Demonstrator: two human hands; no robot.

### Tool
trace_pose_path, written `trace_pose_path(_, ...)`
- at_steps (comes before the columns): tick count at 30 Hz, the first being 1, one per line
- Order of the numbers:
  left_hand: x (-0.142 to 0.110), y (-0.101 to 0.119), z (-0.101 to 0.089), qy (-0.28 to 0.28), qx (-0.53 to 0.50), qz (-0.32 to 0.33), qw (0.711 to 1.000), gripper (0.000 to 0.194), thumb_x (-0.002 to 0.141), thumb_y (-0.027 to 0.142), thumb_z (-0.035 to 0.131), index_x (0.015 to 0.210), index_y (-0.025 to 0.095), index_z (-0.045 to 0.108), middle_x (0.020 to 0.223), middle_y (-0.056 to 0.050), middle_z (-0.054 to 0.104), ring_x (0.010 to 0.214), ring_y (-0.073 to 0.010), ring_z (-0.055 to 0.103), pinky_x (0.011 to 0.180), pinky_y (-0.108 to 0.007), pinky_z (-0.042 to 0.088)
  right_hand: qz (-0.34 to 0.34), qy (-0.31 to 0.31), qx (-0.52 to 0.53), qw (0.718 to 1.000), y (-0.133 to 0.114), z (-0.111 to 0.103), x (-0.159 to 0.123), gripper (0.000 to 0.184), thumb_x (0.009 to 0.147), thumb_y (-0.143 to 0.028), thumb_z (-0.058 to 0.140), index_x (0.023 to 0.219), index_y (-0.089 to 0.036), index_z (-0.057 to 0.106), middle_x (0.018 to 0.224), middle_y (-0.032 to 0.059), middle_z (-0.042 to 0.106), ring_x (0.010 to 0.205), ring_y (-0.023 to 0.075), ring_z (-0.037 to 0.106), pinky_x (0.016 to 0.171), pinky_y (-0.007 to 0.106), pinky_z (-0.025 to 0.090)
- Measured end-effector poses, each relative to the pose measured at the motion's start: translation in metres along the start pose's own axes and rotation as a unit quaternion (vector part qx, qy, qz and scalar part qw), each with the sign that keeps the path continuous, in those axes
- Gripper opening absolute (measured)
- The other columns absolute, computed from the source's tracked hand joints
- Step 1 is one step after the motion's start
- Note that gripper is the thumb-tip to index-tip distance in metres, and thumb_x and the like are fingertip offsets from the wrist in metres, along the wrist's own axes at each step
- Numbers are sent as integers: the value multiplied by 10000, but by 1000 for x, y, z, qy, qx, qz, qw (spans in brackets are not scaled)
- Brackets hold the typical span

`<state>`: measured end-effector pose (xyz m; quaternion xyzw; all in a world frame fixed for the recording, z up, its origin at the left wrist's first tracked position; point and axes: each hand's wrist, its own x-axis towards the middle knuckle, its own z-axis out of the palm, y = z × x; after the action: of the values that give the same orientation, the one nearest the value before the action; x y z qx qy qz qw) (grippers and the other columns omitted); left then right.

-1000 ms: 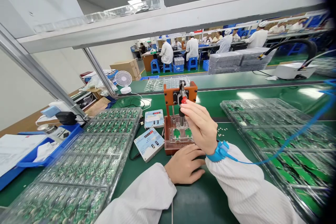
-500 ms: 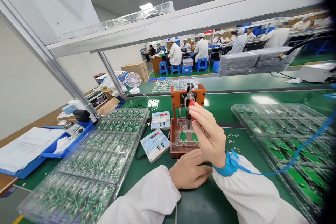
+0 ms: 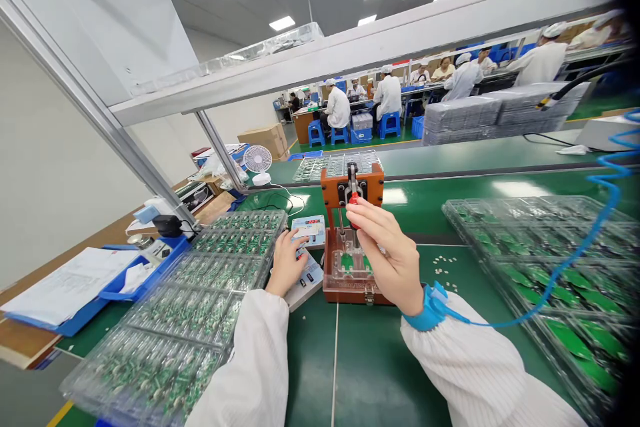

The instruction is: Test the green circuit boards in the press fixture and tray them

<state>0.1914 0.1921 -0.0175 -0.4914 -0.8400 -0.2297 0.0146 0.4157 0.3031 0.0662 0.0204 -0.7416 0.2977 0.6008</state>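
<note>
An orange-brown test fixture (image 3: 334, 188) stands mid-bench with a clear plate over two small green circuit boards (image 3: 347, 260). My right hand (image 3: 390, 255) is closed round the fixture's red-tipped lever (image 3: 353, 199). A blue wrist strap (image 3: 425, 310) with a coiled cord sits on that wrist. My left hand (image 3: 286, 261) rests with fingers spread on two small white meter boxes (image 3: 309, 229) with red digit displays, just left of the fixture.
Clear trays of green boards (image 3: 200, 293) lie stacked at the left, more trays (image 3: 540, 260) at the right. A blue bin with papers (image 3: 90, 280) and a small white fan (image 3: 258, 161) stand at the left. Several workers in white sit at far benches.
My left hand has left the fixture's front base and moved left onto the meter boxes. My right hand stays on the lever. The view has tilted up and shifted.
</note>
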Motion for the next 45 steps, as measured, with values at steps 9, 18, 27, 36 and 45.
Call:
trace_pose_path(9, 47, -3, -32, -335, 118, 30, 934, 1150, 653, 596, 830, 1620, 257, 309, 1716, -90, -4, 1559, -450, -81, 1241, -626, 132, -18, -5, -8, 1000, 3, -1, 0, 555, 1000, -64, 508, 1449, -385, 561, 1417, -6, 657, 1402, 254, 545, 1141, 508, 522)
trace_pose_path(18, 58, -3, -28, -380, 184, 58, 905, 1194, 651, 660, 799, 1636, 248, 264, 1722, -101, 39, 1558, -470, -46, 1242, -638, 129, -24, -15, -10, 1000, 3, -2, 2, 567, 1000, -52, 494, 1466, -371, 543, 1428, 3, 648, 1411, 242, 534, 1153, 505, 505)
trace_pose_path(27, 59, 0, -39, -372, 181, 68, 908, 1208, 688, 682, 761, 1646, 196, 208, 1716, -136, -7, 1567, -438, -52, 1245, -616, 124, -19, -13, -9, 1000, 1, -3, 1, 563, 1001, -65, 502, 1466, -381, 540, 1433, -2, 645, 1415, 238, 530, 1156, 494, 507)
trace_pose_path(36, 61, -8, -45, -423, 215, 44, 879, 1354, 585, 749, 786, 1659, 223, 151, 1714, -115, -15, 1560, -459, -70, 1226, -667, 113, -33, -16, -20, 999, 4, -2, 0, 558, 1007, -78, 491, 1476, -376, 529, 1431, 6, 646, 1408, 254, 539, 1143, 515, 516)
trace_pose_path(45, 62, -10, -43, -431, 226, 49, 872, 1368, 587, 788, 753, 1663, 232, 117, 1716, -108, -34, 1562, -454, -77, 1227, -666, 129, -26, -10, -16, 999, 3, 0, -2, 595, 992, -51, 506, 1482, -387, 517, 1448, 2, 630, 1433, 254, 510, 1151, 515, 511)
